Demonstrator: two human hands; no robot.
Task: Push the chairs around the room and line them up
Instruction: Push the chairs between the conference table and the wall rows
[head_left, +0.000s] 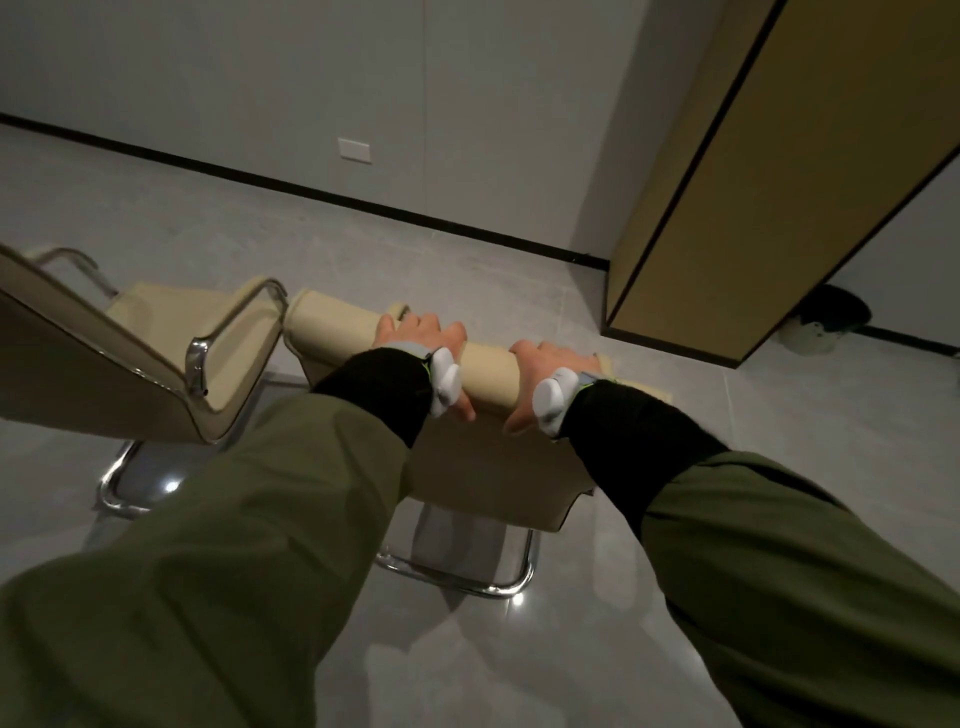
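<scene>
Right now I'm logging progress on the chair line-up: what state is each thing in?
Left hand: shut on held chair's top edge.
Right hand: shut on the same edge.
Held chair: upright, gripped by both hands.
Second chair: upright, untouched, close beside it.

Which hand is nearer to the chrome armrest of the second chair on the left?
Left. The left hand grips the held chair's top roll on the side closer to the chrome armrest; the right hand grips the same roll farther right, away from it.
</scene>
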